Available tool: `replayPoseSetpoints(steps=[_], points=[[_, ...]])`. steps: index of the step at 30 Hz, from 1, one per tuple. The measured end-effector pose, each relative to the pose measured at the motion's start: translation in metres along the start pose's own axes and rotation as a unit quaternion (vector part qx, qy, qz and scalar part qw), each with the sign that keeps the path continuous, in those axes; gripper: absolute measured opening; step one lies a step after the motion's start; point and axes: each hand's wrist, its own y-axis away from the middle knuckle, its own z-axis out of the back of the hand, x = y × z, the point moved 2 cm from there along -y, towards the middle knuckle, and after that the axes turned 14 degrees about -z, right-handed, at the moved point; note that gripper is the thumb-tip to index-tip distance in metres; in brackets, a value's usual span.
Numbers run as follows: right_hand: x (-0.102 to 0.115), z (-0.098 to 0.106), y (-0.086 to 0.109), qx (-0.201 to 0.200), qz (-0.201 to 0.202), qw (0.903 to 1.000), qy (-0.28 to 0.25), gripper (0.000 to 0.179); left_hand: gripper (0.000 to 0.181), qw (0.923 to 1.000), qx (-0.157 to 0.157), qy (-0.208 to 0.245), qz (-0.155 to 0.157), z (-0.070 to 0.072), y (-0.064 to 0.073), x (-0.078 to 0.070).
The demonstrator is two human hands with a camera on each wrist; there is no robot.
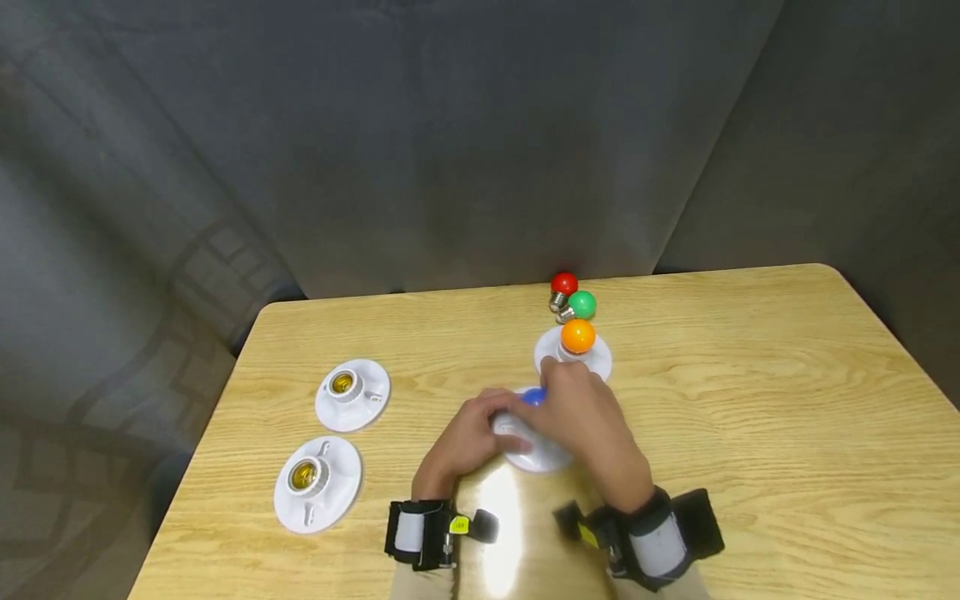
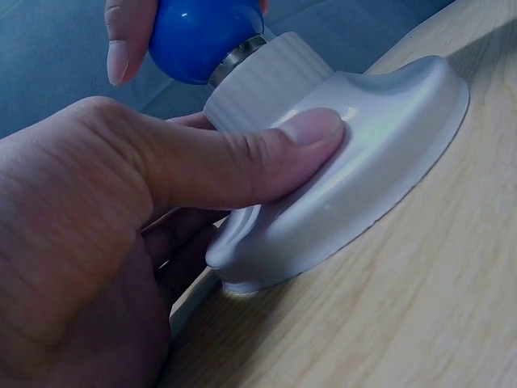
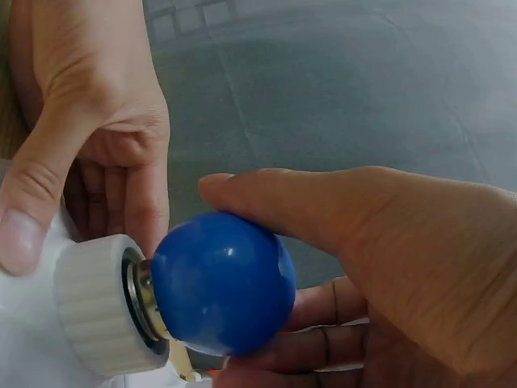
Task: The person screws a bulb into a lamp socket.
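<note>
In front of me, a blue light bulb is partway into the ribbed socket of a white round lamp holder, with a band of its metal thread showing. My left hand grips this holder, its thumb pressing on the top of the base and its fingers behind. The holder stands tilted, its lower rim near the tabletop in the left wrist view. My right hand holds the blue bulb between thumb and fingers. From the head view, both hands hide most of the bulb.
Behind my right hand, an orange bulb sits in another lamp holder. Past it lie a red bulb and a green bulb. Two bulbless holders, one farther and one nearer, lie at the left on the wooden table.
</note>
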Motion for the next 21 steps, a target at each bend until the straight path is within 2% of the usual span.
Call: replayPoseSetpoints(steps=[4, 7, 10, 12, 16, 19, 21], points=[[0.0, 0.002, 0.002, 0.018, -0.009, 0.9998, 0.002, 0.05, 0.041, 0.9999, 0.0, 0.01, 0.006, 0.0, 0.0, 0.0], [0.001, 0.008, 0.007, 0.029, 0.004, 0.9996, 0.005, 0.05, 0.045, 0.9998, -0.001, 0.015, 0.012, 0.0, 0.0, 0.0], [0.001, 0.016, 0.013, 0.02, 0.046, 0.9987, -0.004, 0.044, 0.051, 0.9999, 0.0, 0.012, 0.011, -0.001, 0.001, 0.0], [0.001, 0.021, 0.016, 0.014, 0.095, 0.9952, -0.017, 0.042, 0.055, 0.9999, 0.0, 0.008, 0.008, 0.0, 0.001, 0.0], [0.001, 0.021, 0.019, 0.056, 0.18, 0.9813, -0.04, 0.033, 0.058, 1.0, -0.001, 0.005, 0.006, 0.001, 0.001, -0.001], [0.001, 0.017, 0.019, 0.084, 0.191, 0.9771, -0.041, 0.028, 0.058, 1.0, -0.002, 0.0, 0.003, 0.001, 0.0, -0.001], [0.001, 0.014, 0.018, 0.084, 0.189, 0.9775, -0.039, 0.025, 0.057, 1.0, -0.002, -0.001, 0.001, 0.001, 0.0, 0.0]])
